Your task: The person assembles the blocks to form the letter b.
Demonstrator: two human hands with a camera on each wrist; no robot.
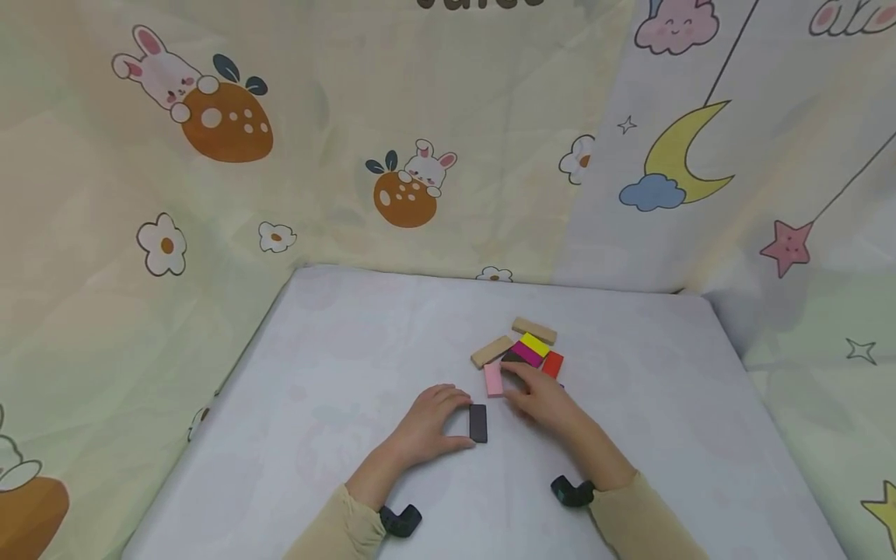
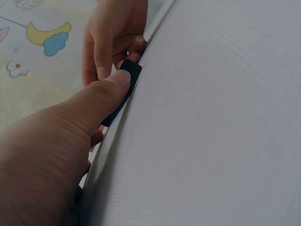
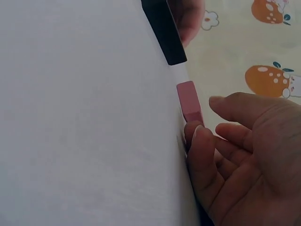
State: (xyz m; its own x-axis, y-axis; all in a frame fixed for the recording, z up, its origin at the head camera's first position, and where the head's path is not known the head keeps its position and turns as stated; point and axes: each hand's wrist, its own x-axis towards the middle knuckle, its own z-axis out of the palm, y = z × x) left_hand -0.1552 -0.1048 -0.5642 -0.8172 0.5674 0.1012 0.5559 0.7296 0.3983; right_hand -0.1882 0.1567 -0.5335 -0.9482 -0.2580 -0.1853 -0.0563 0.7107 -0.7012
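My left hand (image 1: 430,424) pinches a black block (image 1: 478,424) between thumb and fingers on the white tabletop. In the left wrist view, the left thumb (image 2: 106,96) lies along the block's face. To its right, my right hand (image 1: 542,397) reaches beside a pink block (image 1: 493,379). In the right wrist view, one fingertip is at the near end of the pink block (image 3: 189,101), and another digit stands apart from it with a gap between. Behind the right fingers lies a dark block (image 1: 513,357), partly covered.
Past the pink block lie two plain wooden blocks (image 1: 492,351), a magenta block (image 1: 528,354), a yellow block (image 1: 535,344) and a red block (image 1: 552,364), close together. Patterned cloth (image 1: 490,117) rises behind the table's far edge. The tabletop (image 1: 336,350) is white.
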